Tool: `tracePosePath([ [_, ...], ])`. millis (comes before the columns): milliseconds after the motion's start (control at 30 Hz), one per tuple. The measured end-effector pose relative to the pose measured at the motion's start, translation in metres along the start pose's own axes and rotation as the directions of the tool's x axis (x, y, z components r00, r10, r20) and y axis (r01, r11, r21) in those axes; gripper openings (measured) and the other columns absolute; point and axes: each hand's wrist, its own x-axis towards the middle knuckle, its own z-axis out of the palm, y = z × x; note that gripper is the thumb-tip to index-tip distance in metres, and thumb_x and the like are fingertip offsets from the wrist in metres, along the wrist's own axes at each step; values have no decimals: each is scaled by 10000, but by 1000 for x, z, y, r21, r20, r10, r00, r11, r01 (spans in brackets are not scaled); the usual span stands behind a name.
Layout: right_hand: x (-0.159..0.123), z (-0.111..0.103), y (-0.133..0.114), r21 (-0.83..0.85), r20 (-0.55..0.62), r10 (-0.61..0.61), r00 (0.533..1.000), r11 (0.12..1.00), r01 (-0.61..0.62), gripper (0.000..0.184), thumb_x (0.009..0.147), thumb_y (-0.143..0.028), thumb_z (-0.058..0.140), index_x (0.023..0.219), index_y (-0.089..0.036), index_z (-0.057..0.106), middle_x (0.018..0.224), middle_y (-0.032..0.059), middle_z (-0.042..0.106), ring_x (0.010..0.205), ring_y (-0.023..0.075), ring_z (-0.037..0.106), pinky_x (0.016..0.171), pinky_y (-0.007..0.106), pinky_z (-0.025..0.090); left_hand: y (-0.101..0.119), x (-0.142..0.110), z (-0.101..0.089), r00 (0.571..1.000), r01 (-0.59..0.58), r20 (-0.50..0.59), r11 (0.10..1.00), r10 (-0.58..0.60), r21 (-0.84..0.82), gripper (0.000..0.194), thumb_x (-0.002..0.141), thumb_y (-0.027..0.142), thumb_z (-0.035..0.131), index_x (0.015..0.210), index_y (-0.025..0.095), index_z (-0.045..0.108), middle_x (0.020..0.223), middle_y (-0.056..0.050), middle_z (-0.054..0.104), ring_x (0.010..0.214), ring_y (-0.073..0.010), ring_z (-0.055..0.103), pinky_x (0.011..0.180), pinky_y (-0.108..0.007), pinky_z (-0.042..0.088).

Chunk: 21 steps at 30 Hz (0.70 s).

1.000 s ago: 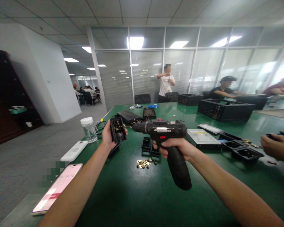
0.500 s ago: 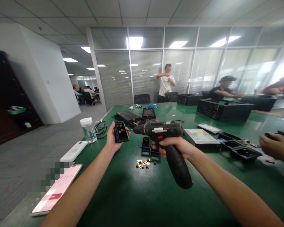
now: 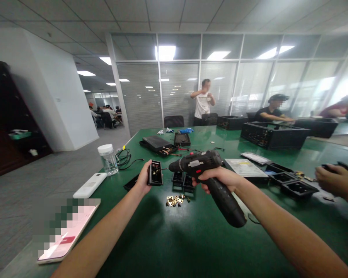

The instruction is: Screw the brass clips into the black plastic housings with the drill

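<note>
My left hand (image 3: pixel 144 178) grips a small black rectangular housing (image 3: pixel 156 172), tilted so its open side with brass-coloured parts inside shows. In my right hand (image 3: pixel 216 178) is a black cordless drill (image 3: pixel 201 162), its chuck pointing left. The thin bit reaches to the housing's right side; whether it touches a screw I cannot make out. Below lies a small pile of brass plates and dark screws (image 3: pixel 174 200). Two more black housings (image 3: pixel 178 178) stand behind the pile, partly covered by the drill and my right hand. Another black piece (image 3: pixel 131 183) rests behind my left wrist.
On the left are a lidded clear jar (image 3: pixel 108 164), a white device (image 3: pixel 90 185), a phone (image 3: pixel 72 233) and black cables (image 3: pixel 124 158). A silver drive (image 3: pixel 246 168) and black frames (image 3: pixel 299 188) lie to the right. A co-worker's hand (image 3: pixel 333 179) works at far right.
The housing in my left hand has moved slightly right and down and turned more upright. The drill has shifted a little right and its chuck now points further down.
</note>
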Motion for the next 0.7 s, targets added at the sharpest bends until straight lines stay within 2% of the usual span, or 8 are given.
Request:
tracePosePath([
  [233, -9, -6, -8, -168, 93, 180, 979, 972, -162, 305, 655, -270, 725, 881, -79, 649, 843, 91, 682, 571, 93, 573, 481, 195, 492, -40, -20, -20, 996, 84, -45, 985, -78, 152, 289, 861, 426, 586, 864, 140, 626, 713, -90, 698, 609, -240, 694, 572, -338, 548],
  [333, -9, 1, -17, -258, 135, 245, 960, 944, -205, 291, 651, -264, 728, 868, -91, 643, 826, 76, 677, 557, 87, 566, 474, 191, 493, -53, -28, -33, 998, 21, -61, 953, -3, 303, 269, 846, 421, 599, 876, 156, 629, 752, -84, 706, 654, -239, 691, 612, -334, 535],
  [467, -1, 14, -32, -375, 170, 349, 921, 888, -267, 261, 660, -279, 722, 827, -101, 629, 758, 55, 652, 546, 96, 570, 477, 197, 499, -56, -37, -47, 996, -71, -7, 832, 90, 551, 253, 856, 404, 573, 815, 172, 666, 766, -66, 703, 700, -233, 657, 635, -315, 498],
  [600, 13, 30, -46, -494, 205, 460, 864, 811, -315, 250, 661, -291, 727, 804, -114, 623, 699, 43, 633, 552, 109, 572, 488, 207, 503, -50, -46, -54, 992, -126, 61, 747, 114, 653, 203, 825, 313, 629, 675, 182, 674, 739, -52, 681, 764, -230, 614, 665, -286, 451],
  [700, 24, 41, -56, -561, 229, 506, 832, 767, -312, 254, 636, -273, 747, 789, -118, 617, 720, 46, 646, 564, 103, 567, 497, 206, 504, -50, -47, -60, 987, -158, 99, 697, 125, 699, 206, 820, 282, 628, 635, 192, 646, 695, -27, 635, 713, -211, 570, 642, -276, 410],
])
